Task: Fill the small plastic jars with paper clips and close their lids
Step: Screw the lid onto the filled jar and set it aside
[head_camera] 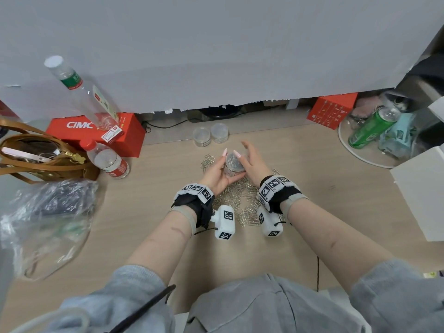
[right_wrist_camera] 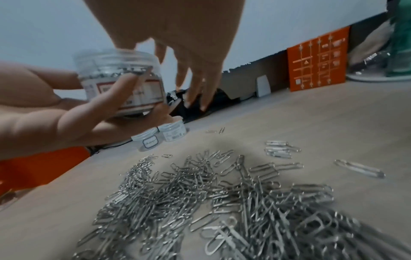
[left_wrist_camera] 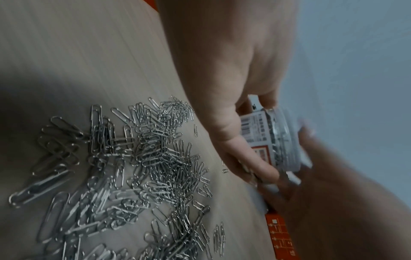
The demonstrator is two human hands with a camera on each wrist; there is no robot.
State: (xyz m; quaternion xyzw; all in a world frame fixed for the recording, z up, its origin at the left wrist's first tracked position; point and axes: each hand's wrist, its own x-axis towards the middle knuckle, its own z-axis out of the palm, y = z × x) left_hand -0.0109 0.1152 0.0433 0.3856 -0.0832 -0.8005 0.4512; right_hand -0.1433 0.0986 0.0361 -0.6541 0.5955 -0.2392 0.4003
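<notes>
Silver paper clips (head_camera: 242, 200) lie heaped on the wooden table (head_camera: 336, 200) nearest the person. Above the heap the left hand (head_camera: 216, 173) grips a clear jar (head_camera: 232, 165) (packed with clips, lid on), fingers curled round its wall. The right hand (head_camera: 254, 162) hovers beside it, fingers straight and apart. Farther back stand two small jars (head_camera: 211, 135).

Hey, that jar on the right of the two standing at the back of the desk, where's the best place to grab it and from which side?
Likely from above: the right-hand jar stands upright with its round lid on top, touching or nearly touching the other jar on its left. Grip the wall just under the lid, thumb on the near side, fingers on the far side.
</notes>
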